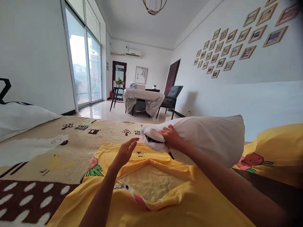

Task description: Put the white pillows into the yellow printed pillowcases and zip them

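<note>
Dark lettering [140, 154], apparently "Hi", printed on yellow fabric [189, 201]

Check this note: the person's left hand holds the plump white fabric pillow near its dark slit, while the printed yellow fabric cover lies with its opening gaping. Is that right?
Not quite: the hand is wrong. In the head view, the person's right hand holds the plump white fabric pillow near its dark slit, while the printed yellow fabric cover lies with its opening gaping.
</note>
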`<state>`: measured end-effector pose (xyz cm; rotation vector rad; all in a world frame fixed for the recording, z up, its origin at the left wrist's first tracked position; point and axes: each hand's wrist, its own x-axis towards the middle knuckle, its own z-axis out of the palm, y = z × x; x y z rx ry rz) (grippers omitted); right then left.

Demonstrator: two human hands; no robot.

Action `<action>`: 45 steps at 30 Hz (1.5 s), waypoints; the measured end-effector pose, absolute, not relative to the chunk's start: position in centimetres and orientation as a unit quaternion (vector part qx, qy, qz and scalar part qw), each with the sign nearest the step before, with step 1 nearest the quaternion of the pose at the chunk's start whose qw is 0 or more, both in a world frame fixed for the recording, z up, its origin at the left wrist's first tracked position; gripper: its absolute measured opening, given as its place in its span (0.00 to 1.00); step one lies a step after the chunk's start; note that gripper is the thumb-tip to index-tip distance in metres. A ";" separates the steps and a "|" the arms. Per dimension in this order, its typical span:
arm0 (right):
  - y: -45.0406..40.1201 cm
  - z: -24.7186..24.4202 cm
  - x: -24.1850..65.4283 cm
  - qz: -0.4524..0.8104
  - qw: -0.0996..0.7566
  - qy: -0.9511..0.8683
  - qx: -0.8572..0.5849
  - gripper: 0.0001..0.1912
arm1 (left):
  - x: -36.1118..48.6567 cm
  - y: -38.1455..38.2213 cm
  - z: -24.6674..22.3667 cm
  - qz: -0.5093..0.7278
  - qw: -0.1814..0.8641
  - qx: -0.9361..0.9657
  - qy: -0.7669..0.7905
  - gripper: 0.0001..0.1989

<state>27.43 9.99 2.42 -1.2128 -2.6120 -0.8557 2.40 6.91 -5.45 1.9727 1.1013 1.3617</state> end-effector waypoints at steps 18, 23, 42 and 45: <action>6.8 2.4 27.2 -0.100 0.058 -0.947 -0.298 0.05 | 6.0 7.8 -8.2 0.474 0.510 0.572 0.433 0.18; 7.7 1.7 27.0 -0.061 0.087 -0.947 -0.302 0.05 | 5.4 8.3 -9.2 0.440 0.518 0.605 0.415 0.19; 11.4 -0.1 26.4 -0.007 0.108 -0.942 -0.319 0.07 | 6.0 9.5 -12.1 0.292 0.359 0.677 0.572 0.09; 12.4 -0.7 26.4 0.011 0.126 -0.930 -0.346 0.07 | 5.8 9.3 -11.7 0.256 0.359 0.686 0.579 0.09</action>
